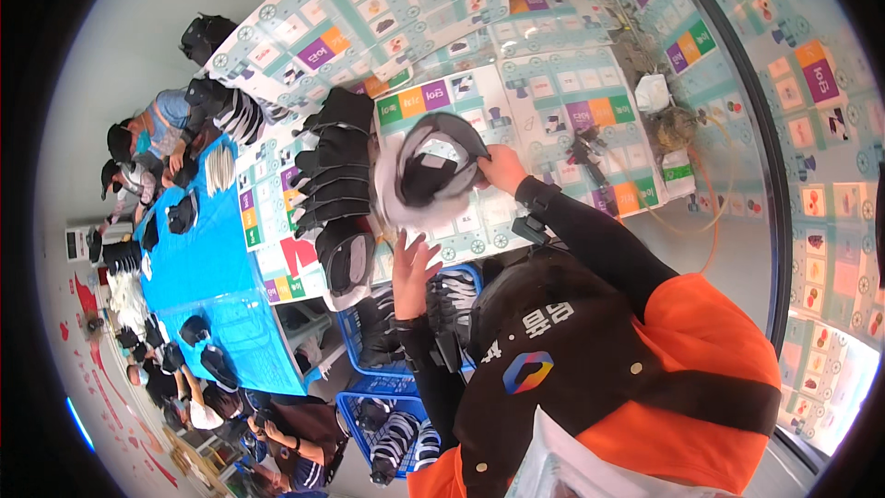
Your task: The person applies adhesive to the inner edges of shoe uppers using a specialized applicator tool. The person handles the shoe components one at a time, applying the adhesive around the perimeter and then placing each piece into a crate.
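In my right hand point(501, 169) is the dark edge of a cap point(398, 173), the fingers closed on it. The cap hangs over the patterned tabletop with its hollow inside showing, black with a pale grey-white part blurred by motion. My left hand point(415, 269) is just below it, fingers spread and holding nothing. A row of nested black caps point(339, 171) lies to the left of the held cap. At that row's near end, another cap point(348, 258) shows its grey inside.
Blue baskets point(355, 398) with stacked caps stand below the table edge. A dark hand tool point(587, 149) and a thin hose point(714, 221) are on the right. Farther left, several people work around a blue-covered table point(207, 258) holding caps and a pale stack point(219, 169).
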